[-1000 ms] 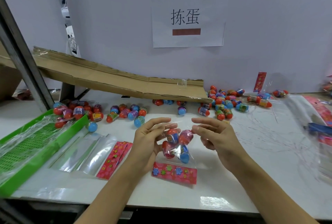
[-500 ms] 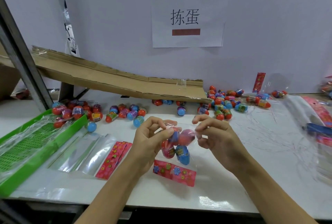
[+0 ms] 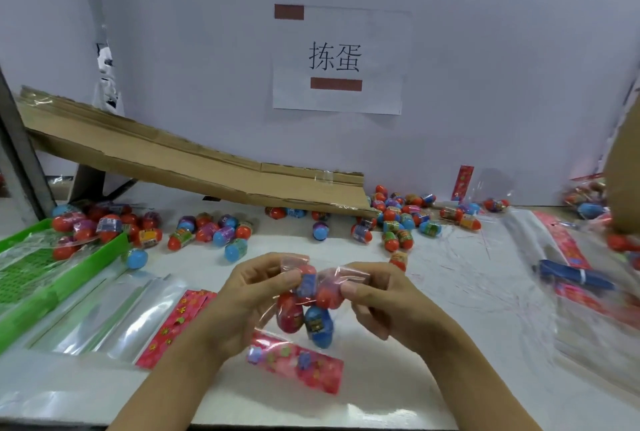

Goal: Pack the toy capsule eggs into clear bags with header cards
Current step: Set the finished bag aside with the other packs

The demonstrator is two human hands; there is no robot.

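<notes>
Mid-frame, both the left hand [image 3: 242, 306] and right hand [image 3: 388, 302] have fingers curled tight, pinching the clear bag [image 3: 313, 295] of capsule eggs [image 3: 317, 325] shut.

You are looking at a clear bag [image 3: 311, 295] that is hanging mouth-up above the white table, holding four capsule eggs [image 3: 304, 306], red and blue with printed bands. Its pink flowered header card [image 3: 296, 363] is lying at the bottom, tilted toward you. Loose eggs [image 3: 398, 219] are lying scattered along the far edge. Empty bags [image 3: 114, 316] with pink cards are lying flat at left.
</notes>
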